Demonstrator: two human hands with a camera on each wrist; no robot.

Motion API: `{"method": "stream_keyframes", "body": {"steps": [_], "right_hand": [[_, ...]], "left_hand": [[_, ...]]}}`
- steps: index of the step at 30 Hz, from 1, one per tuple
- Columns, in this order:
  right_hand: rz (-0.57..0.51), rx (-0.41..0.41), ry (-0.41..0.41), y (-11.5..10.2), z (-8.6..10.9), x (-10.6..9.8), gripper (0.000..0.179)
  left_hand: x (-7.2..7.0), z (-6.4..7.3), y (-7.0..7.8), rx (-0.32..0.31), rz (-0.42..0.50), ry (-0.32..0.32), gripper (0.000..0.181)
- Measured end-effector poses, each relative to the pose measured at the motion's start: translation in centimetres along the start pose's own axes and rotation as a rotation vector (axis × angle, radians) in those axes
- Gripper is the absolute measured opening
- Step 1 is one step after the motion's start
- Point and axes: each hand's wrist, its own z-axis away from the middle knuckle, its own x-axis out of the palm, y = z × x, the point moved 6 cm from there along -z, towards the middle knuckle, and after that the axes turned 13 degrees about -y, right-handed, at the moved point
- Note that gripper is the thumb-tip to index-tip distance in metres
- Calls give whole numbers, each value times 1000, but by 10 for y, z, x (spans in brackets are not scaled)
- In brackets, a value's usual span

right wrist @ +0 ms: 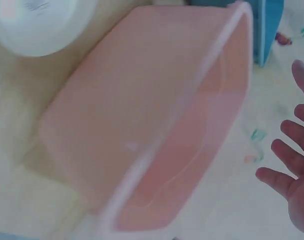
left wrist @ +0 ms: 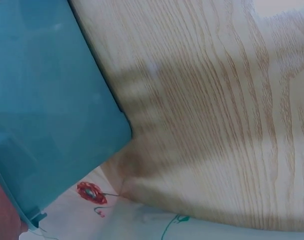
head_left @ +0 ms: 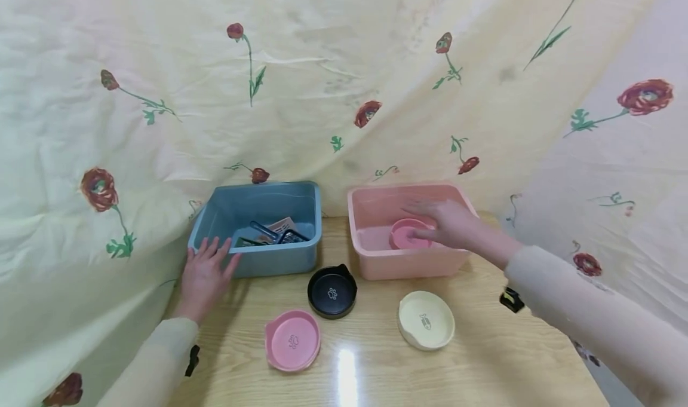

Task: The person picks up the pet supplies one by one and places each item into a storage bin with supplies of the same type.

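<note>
A small pink bowl (head_left: pixel 408 234) sits inside the pink tub (head_left: pixel 376 263), toward that tub's right half. The right hand (head_left: pixel 448 223) hovers over the bowl with its fingers spread and straight; the fingertips are at the bowl's rim, though whether they touch it cannot be told. In the right wrist view the fingers (right wrist: pixel 287 157) show apart and holding nothing, beside the tub's rim (right wrist: pixel 227 55).

To the left of the pink tub, just beside it, stands a blue tub (head_left: pixel 274 263) holding dark utensils (head_left: pixel 279 235) and a printed packet (head_left: pixel 283 223). The left hand (head_left: pixel 204 275) rests flat against the blue tub's front left corner, fingers straight and spread, gripping nothing; the left wrist view shows only the tub's blue wall (left wrist: pixel 46 105) and the wooden table (left wrist: pixel 217 115).

In front of the pink tub, on the table, lie three shallow pet dishes: a black one (head_left: pixel 332 291) near the tub's left front corner, a cream one (head_left: pixel 426 320) directly in front, and a pink one (head_left: pixel 292 340) farther left and nearer the person. A flowered cloth (head_left: pixel 344 84) hangs behind both tubs.
</note>
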Motion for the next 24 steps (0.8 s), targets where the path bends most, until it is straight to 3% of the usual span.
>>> {"method": "stream_keyframes", "body": {"steps": [5, 10, 16, 24], "right_hand": [[36, 119, 48, 28, 48, 16, 66], [56, 192, 125, 51, 81, 39, 71], [80, 235, 253, 68, 102, 66, 65], [80, 283, 372, 79, 108, 87, 57]], "left_hand": [[-2, 0, -1, -15, 5, -21, 55], [-2, 0, 0, 1, -9, -12, 55], [-4, 1, 2, 2, -12, -3, 54], [-7, 1, 4, -16, -22, -22, 54]]}}
